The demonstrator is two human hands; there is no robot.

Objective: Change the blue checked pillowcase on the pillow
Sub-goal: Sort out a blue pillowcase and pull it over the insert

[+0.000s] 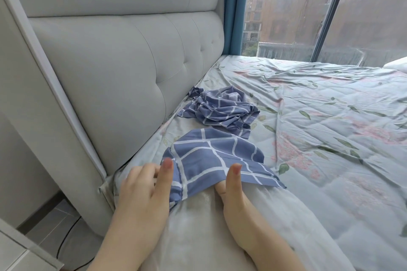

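Padded grey headboard [132, 68] runs along your left; rumpled floral sheet [330, 127] covers the bed; a crumpled case [222, 110], blue check, lies at the headboard's foot, just beyond your work; blue curtain [235, 6] and rain-streaked window [308, 6] at the far end; white pillow [198, 226] lies close to you beside the headboard, long axis running away toward the window; case [211, 158] covers only its far end, mouth facing you; your left hand [143, 187] pinches the left hem, thumb on top; your right hand [233, 200] grasps the right hem, thumb above, fingers hidden under cloth.
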